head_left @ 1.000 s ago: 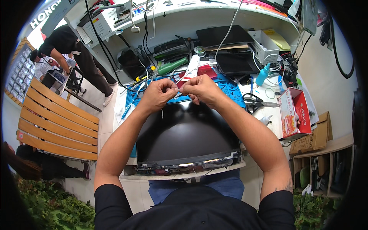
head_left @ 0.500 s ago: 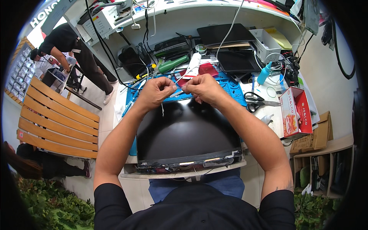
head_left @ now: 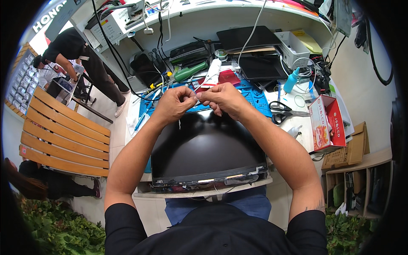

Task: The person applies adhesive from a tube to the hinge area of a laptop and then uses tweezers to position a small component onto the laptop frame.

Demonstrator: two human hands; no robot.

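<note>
A thin white strip [head_left: 179, 124] is pinched between the thumb and forefinger of the left hand [head_left: 174, 104], its loose end hanging below the hand over the upper part of a large black screen [head_left: 208, 148]. The thumb and forefinger of the right hand [head_left: 226, 100] are pressed together just beside the left fingertips; what is grasped there is too small to be made out. The screen is laid flat on the worktable, its upper edge beside a blue mat [head_left: 260, 98]. Lettering is carried by several things: pale print and a picture by an open red and white box [head_left: 318, 127] at the right, dark print by a cardboard box [head_left: 356, 146] below it, dark marks by a white bin [head_left: 299, 59] at the back, printed lines by a white carton [head_left: 111, 29] at the upper left, and large white letters by a sign [head_left: 50, 19] beyond. Black-handled scissors [head_left: 278, 107] are placed near the red and white box.
</note>
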